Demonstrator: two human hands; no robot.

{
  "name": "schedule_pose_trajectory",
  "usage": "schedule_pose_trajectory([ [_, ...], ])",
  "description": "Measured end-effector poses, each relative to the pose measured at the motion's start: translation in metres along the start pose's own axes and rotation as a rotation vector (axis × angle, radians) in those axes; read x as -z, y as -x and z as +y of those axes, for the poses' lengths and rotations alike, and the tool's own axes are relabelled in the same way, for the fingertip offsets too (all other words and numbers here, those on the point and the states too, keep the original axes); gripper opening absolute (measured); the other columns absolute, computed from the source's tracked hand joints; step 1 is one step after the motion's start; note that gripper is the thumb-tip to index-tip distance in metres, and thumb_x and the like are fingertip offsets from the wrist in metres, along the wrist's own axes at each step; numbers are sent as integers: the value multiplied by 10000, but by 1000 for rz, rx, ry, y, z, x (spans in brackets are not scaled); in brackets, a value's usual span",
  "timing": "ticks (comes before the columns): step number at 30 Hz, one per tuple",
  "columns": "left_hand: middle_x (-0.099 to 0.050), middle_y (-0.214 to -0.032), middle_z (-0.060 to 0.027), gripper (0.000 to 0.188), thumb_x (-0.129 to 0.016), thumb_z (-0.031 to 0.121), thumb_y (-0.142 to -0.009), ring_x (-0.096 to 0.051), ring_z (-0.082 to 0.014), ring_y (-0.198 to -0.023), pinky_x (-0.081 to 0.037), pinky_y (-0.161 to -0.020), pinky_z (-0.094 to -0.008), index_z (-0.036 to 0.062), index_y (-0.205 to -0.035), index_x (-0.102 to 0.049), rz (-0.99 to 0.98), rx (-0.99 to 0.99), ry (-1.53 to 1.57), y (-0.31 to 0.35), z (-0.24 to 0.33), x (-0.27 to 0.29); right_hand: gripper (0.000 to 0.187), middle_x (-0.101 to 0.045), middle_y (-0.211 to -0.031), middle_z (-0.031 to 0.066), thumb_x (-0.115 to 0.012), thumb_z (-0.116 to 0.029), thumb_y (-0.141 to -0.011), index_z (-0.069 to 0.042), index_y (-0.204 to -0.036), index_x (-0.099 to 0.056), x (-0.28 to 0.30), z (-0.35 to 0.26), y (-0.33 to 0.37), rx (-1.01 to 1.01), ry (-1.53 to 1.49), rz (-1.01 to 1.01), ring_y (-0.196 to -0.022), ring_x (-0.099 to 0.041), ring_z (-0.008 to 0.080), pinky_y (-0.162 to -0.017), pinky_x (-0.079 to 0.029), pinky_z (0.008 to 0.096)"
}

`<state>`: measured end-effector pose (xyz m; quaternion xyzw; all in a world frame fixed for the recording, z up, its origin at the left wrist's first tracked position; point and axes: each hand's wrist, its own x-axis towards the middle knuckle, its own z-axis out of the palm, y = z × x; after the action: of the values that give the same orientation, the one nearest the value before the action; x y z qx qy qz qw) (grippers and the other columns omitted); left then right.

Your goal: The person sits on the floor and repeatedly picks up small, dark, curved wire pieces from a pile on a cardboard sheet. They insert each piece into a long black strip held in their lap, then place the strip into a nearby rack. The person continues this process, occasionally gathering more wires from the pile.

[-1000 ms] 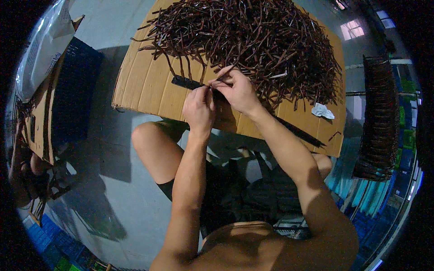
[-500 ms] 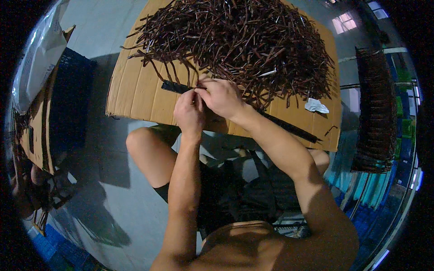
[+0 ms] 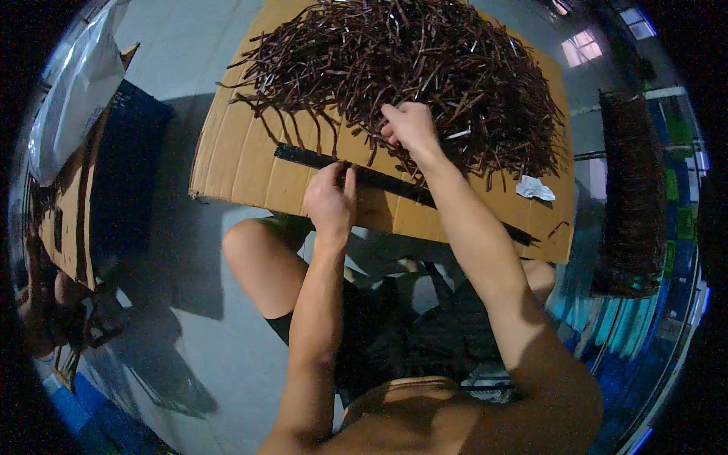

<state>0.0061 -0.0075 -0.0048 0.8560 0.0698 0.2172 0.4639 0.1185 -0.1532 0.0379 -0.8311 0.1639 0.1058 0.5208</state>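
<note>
A long black strip [image 3: 394,186] lies slantwise across the near part of a cardboard sheet [image 3: 235,171]. My left hand [image 3: 331,201] is closed on the strip's near edge, left of its middle, with thumb and fingers pinched at the top. Several thin brown sticks [image 3: 299,130] stick out from the strip's left part toward the far side. Beyond it rises a big tangled heap of dark brown sticks [image 3: 394,57]. My right hand [image 3: 413,130] is over the heap's near edge, its fingers curled in; whatever they hold does not show.
A crumpled white paper [image 3: 535,188] lies on the cardboard's right side. To the left stand a dark blue box [image 3: 133,178] and a clear plastic bag [image 3: 76,98]. A dark bristly panel [image 3: 629,189] is at the right. My bent left knee [image 3: 250,246] is under the near edge.
My right hand has left the strip and moved away, up and right, to the heap. My left hand remains at the strip, slightly lower and to the right. The whole view has shifted a little.
</note>
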Motion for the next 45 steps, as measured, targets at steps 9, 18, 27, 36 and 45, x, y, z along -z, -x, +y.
schedule_pose_trajectory([
  [9, -647, -827, -149, 146, -635, 164, -830, -628, -305, -750, -491, -662, -365, 34, -895, -644, -20, -84, -96, -2, -6, -4, 131, -663, -832, 92, -656, -57, -819, 6, -920, -602, -30, 6, 73, 482, -223, -159, -731, -635, 138, -658, -495, 275],
  [18, -625, -801, -144, 120, -602, 157, -832, -594, -330, -738, -474, -657, -400, 41, -850, -629, -19, -56, -34, -2, -3, -4, 101, -666, -773, 59, -632, -52, -852, -7, -928, -583, -35, 14, 76, 488, -166, -47, -712, -633, 92, -627, -488, 235],
  [27, -626, -808, -150, 130, -619, 156, -825, -593, -344, -752, -472, -664, -406, 33, -866, -627, -75, -25, -94, -3, 1, 0, 210, -652, -847, 172, -638, -210, -827, -9, -890, -635, -32, 5, 80, 805, 305, -8, -774, -638, 338, -692, -507, 371],
  [36, -673, -801, -157, 198, -660, 181, -830, -666, -273, -685, -512, -618, -328, 4, -917, -668, -59, 7, 6, 6, 13, -6, 215, -607, -832, 130, -632, -129, -822, 2, -988, -593, 69, 13, -6, 620, 648, 468, -723, -595, 316, -654, -484, 402],
  [45, -657, -829, -115, 113, -655, 143, -811, -620, -294, -767, -495, -687, -364, 40, -858, -651, -24, -83, -21, 7, 4, -11, 96, -560, -733, -32, -657, -146, -816, -84, -887, -642, 41, 2, 48, -265, -503, -505, -566, -460, 49, -439, -309, 188],
])
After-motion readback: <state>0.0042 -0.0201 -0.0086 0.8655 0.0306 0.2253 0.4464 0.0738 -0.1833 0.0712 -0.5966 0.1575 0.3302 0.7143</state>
